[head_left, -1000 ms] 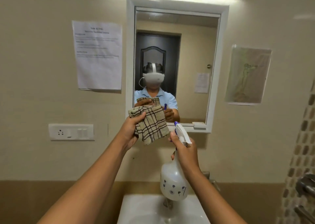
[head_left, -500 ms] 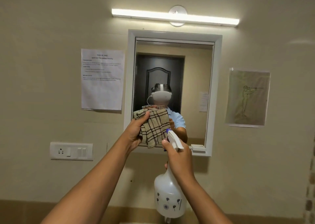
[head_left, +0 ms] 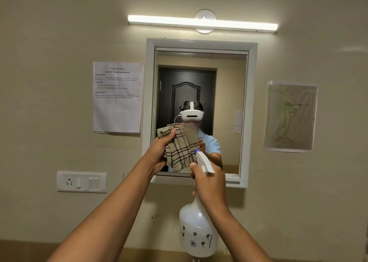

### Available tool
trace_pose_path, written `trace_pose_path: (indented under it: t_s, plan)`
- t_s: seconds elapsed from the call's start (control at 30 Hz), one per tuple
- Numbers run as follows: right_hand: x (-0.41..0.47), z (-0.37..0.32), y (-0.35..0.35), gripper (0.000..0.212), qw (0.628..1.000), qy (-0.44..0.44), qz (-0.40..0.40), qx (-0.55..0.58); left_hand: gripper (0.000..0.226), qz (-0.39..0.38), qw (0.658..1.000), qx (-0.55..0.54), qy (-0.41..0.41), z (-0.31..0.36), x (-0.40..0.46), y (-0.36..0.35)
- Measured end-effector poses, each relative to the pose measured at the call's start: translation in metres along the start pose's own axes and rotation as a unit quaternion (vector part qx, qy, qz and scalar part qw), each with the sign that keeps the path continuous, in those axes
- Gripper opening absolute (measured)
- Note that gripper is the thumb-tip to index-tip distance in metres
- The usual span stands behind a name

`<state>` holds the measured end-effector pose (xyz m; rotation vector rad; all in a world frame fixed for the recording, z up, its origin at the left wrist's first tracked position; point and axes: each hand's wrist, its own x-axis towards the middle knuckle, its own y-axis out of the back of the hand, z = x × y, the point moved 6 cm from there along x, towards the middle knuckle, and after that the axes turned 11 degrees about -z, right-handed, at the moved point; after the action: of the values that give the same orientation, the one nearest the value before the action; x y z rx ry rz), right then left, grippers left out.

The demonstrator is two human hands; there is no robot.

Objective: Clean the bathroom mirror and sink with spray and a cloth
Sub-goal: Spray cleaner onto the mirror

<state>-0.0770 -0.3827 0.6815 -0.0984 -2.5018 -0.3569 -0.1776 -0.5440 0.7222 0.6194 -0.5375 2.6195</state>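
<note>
Seemingly early on, the left hand (head_left: 159,152) clutches a checked cloth (head_left: 182,148) before the mirror (head_left: 225,102), the right hand (head_left: 211,184) grips the spray bottle (head_left: 196,232), nozzle aimed at it; glass unwiped, sink unseen.

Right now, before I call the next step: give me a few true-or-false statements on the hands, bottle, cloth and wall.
1. The left hand holds a checked cloth. True.
2. The right hand grips the spray bottle by its base. False: it grips the neck, at the trigger.
3. The light above the mirror is off. False: it is lit.
4. A printed sheet hangs left of the mirror. True.
5. The socket plate sits right of the mirror. False: lower left.
</note>
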Motion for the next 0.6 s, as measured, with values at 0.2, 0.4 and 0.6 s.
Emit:
trace_pose_path:
  t_s: [0.2,0.4,0.6]
  plan:
    - [0.003,-0.012,-0.012,0.021,1.000,0.020,-0.014,-0.001,0.046,-0.010,1.000,0.027,0.001,0.002,0.003,-0.001]
    - [0.001,-0.012,-0.032,0.020,0.999,0.031,-0.042,-0.005,0.047,0.001,0.999,0.033,0.007,0.005,0.002,0.003]
    - [-0.006,-0.002,-0.042,0.029,0.998,0.028,-0.057,-0.021,0.042,0.013,0.999,0.035,-0.008,0.021,-0.003,0.007]
